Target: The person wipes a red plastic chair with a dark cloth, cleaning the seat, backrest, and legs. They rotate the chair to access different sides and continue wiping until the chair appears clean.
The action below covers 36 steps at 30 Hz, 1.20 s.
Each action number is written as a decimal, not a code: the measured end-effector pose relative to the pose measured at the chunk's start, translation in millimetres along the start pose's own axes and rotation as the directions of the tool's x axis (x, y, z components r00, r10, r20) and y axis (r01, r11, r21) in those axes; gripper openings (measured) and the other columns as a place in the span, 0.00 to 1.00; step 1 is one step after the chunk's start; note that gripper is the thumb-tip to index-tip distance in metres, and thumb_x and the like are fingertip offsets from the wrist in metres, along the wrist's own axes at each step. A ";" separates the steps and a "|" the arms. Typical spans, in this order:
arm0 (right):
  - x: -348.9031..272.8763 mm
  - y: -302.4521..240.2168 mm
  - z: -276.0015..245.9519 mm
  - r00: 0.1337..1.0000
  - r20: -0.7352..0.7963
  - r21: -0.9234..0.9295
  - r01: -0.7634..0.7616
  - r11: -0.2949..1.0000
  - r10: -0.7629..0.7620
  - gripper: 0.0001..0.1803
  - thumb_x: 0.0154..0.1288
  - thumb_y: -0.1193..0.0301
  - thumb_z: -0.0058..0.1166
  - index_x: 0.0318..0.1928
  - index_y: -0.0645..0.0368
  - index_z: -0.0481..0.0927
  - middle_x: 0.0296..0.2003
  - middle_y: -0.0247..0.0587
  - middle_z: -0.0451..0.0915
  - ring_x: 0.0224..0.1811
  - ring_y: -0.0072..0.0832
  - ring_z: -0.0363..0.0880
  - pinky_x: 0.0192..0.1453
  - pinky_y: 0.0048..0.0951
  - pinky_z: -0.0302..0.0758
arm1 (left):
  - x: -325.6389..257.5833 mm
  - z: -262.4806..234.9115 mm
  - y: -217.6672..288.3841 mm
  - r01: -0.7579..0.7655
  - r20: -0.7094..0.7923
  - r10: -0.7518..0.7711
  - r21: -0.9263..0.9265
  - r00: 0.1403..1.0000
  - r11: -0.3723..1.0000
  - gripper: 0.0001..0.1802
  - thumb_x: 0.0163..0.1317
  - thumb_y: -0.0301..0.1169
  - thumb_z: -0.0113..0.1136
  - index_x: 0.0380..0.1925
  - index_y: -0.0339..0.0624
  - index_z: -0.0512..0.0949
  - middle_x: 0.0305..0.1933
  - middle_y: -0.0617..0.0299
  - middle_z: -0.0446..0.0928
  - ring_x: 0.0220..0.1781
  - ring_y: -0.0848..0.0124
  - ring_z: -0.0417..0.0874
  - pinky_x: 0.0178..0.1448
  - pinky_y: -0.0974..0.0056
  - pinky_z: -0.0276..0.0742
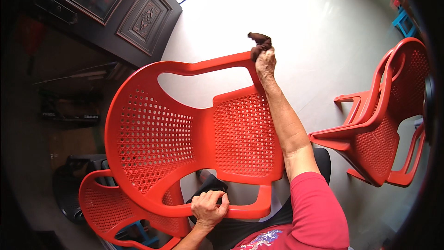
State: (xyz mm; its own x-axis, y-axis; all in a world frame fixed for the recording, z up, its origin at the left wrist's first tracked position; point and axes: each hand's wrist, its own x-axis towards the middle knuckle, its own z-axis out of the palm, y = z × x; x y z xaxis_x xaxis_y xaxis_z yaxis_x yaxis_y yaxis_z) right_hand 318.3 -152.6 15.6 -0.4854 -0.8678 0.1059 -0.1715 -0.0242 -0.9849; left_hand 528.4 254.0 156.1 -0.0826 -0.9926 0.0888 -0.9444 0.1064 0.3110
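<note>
A red plastic armchair (203,120) with a perforated back and seat lies tipped in front of me, its back toward the left. My left hand (210,208) is closed around its near armrest, fingers curled over the top. At the front end of the far armrest, my right hand (265,65) grips a dark brown cloth (262,44) and presses it against the red plastic. Part of the cloth sticks up past the fingers. The right arm reaches across the front edge of the seat.
Another red chair (377,125) stands on the right, and one more red chair (108,206) sits behind the held one at lower left. A dark panelled door (143,18) is at upper left. A blue stool (404,22) shows at far right. Pale floor (305,32) lies beyond.
</note>
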 end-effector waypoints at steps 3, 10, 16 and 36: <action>-47.4 31.2 -6.5 0.950 0.070 -0.436 -0.246 0.865 0.306 0.17 0.62 0.68 0.47 0.49 0.64 0.70 0.44 0.59 0.75 0.48 0.50 0.74 0.53 0.44 0.71 | -7.0 -1.9 -4.9 0.028 -0.006 -0.028 0.026 1.000 0.999 0.03 0.47 0.34 0.62 0.20 0.52 0.78 0.22 0.69 0.77 0.24 0.67 0.76 0.29 0.62 0.62; -123.8 53.7 -4.4 0.889 0.019 -0.865 0.245 0.438 -0.458 0.27 0.59 0.71 0.48 0.59 0.65 0.61 0.54 0.55 0.66 0.57 0.48 0.66 0.54 0.44 0.68 | -2.3 -1.6 -5.7 0.004 0.004 -0.004 0.009 1.000 1.000 0.03 0.45 0.33 0.63 0.20 0.52 0.78 0.21 0.71 0.77 0.24 0.70 0.77 0.29 0.63 0.62; -205.7 47.9 38.0 0.799 0.329 -0.781 0.529 0.331 -0.503 0.19 0.60 0.70 0.47 0.53 0.57 0.73 0.54 0.45 0.66 0.56 0.45 0.64 0.46 0.42 0.71 | -5.6 -2.2 -9.2 -0.017 -0.005 0.017 0.017 1.000 1.000 0.05 0.44 0.36 0.65 0.20 0.52 0.78 0.21 0.72 0.76 0.23 0.72 0.76 0.30 0.65 0.65; -360.9 -156.3 28.6 0.250 0.764 0.617 -0.013 0.787 -0.595 0.21 0.50 0.76 0.52 0.48 0.51 0.72 0.44 0.43 0.69 0.48 0.41 0.66 0.56 0.38 0.63 | -34.3 19.9 -25.8 -0.143 -0.541 0.142 0.040 0.829 0.989 0.47 0.50 0.73 0.46 0.53 0.41 0.65 0.59 0.46 0.61 0.60 0.51 0.61 0.64 0.42 0.55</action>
State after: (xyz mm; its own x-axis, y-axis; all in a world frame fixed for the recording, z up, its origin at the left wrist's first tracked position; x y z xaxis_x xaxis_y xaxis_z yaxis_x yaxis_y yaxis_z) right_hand 544.8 150.2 127.4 0.6357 -0.5812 0.5080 0.4007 -0.3140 -0.8607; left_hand 549.3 284.1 126.2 -0.0305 -0.7764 0.6295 -0.9347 0.2452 0.2572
